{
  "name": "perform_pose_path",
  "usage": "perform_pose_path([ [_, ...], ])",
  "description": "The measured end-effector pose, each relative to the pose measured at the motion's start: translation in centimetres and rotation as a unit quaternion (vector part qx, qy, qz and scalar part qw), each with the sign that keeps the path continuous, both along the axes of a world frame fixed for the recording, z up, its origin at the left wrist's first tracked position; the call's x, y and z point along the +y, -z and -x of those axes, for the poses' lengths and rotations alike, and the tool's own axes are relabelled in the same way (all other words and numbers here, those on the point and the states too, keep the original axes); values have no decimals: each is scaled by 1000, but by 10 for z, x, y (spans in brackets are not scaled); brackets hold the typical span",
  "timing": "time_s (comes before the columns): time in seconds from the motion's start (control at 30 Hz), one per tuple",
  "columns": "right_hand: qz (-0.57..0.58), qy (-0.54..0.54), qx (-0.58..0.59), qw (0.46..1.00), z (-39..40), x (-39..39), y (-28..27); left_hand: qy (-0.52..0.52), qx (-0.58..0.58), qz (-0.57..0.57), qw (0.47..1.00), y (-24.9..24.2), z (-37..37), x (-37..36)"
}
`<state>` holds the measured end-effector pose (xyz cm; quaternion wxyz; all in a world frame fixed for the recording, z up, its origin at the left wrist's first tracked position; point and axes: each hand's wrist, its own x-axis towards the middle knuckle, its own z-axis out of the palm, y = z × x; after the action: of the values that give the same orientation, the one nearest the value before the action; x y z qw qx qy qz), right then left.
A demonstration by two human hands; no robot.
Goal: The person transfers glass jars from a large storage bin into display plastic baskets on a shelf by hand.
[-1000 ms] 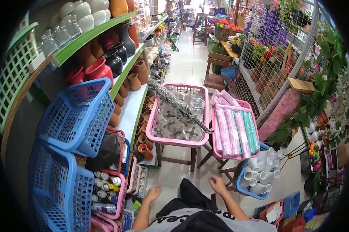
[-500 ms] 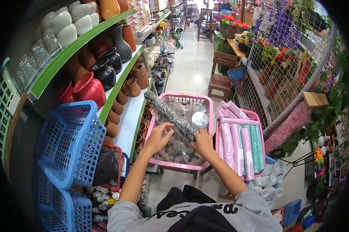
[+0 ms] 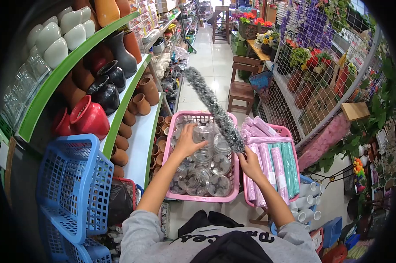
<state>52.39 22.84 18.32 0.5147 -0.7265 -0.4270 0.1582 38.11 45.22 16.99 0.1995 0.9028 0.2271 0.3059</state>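
Note:
My right hand (image 3: 250,163) is closed around the lower end of a grey fluffy duster (image 3: 216,107), whose shaggy head slants up and to the left. Below it stands a pink basket (image 3: 202,199) full of clear round containers (image 3: 197,180), some of them stacked. My left hand (image 3: 188,142) is over the basket's left half, thumb and fingers apart, fingertips right at the upper containers. Against the right side of that basket is a second pink basket (image 3: 296,168) holding wrapped pink and green rolls (image 3: 276,168).
Shelves at left carry white bowls (image 3: 61,37), a red pot (image 3: 89,117) and brown clay pots (image 3: 141,104). Blue baskets (image 3: 75,184) stand at my left. A wooden chair (image 3: 240,87) and a wire grid (image 3: 325,79) are at right, beside the tiled aisle (image 3: 205,83).
My right hand has moved right and swung the duster off the containers to a steeper slant. My left hand has moved slightly up and right. A white-lidded container is no longer visible.

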Motion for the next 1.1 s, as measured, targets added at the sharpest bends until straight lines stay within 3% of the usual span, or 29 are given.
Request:
perform_pose_path([
  [0.03, -27, 12, 1, 1000, 0, -3, 4, 1, 69, 42, 997, 5, -9, 6],
  [0.13, -52, 36, -4, 998, 4, -10, 15, -5, 125, 37, 991, 19, -25, 12],
  [0.2, 33, 35, 65, 997, 4, -18, 17, 0, 130, 51, 990, 22, -33, 14],
  [0.37, 62, 30, 65, 996, 8, -32, 23, -72, 226, 51, 970, 23, -41, 5],
  [0.5, -16, 39, 39, 998, 12, -38, 33, -114, 250, 84, 958, 23, -47, 8],
  [0.73, 25, 64, 116, 991, 16, -47, 26, -116, 112, 82, 983, 11, -31, 3],
  [0.87, 19, 49, 249, 967, 21, -46, 20, -104, 3, 190, 976, 10, -19, 7],
  [0.93, 24, 40, 271, 961, 23, -45, 19, -13, -148, 399, 905, 8, -14, 5],
  [0.97, 14, 26, 321, 947, 24, -42, 18, -46, -147, 479, 864, 10, -7, -3],
  [1.0, 14, 23, 319, 947, 27, -36, 13, -48, -149, 478, 864, 8, -3, -9],
  [1.07, -44, 16, 297, 954, 39, -15, -5, 83, -156, 719, 672, 8, 8, -20],
  [1.1, -81, 4, 289, 954, 43, -3, -11, 113, -131, 720, 672, -4, 15, -31],
])
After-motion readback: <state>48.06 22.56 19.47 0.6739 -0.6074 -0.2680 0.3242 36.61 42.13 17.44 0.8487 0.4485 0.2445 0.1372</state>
